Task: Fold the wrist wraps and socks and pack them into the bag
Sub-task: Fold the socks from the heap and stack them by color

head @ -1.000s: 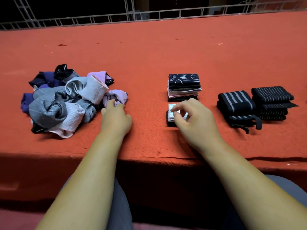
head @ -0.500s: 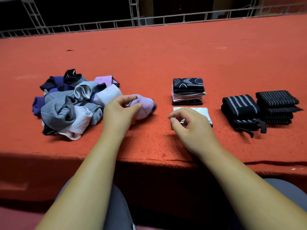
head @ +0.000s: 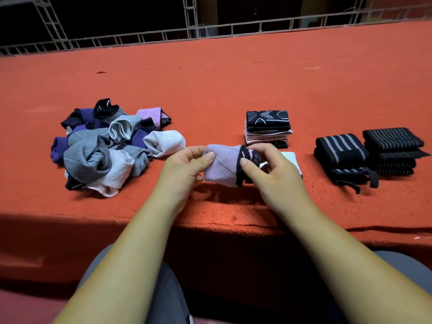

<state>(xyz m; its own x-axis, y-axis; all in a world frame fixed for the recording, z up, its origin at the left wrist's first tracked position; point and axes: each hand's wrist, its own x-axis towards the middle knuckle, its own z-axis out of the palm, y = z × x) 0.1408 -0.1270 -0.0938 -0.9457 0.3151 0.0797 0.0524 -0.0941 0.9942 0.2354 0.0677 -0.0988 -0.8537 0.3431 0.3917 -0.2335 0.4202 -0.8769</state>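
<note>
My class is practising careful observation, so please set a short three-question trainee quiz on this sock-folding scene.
1. True or false: the left hand and right hand both hold the lilac sock.
2. The folded wrist wraps lie: A) under the hands; B) rightmost on the table; C) on the lap.
3. Fill in: the unfolded sock heap lies on the person's ____ side.
Key: 1 true; 2 B; 3 left.

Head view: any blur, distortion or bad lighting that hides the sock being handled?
Head view: the lilac sock held by the left hand and right hand is evenly lit and fairly sharp; head view: their shadow falls on the red table just below; head view: the railing bows from wide-angle distortion, with darkness behind it.
</note>
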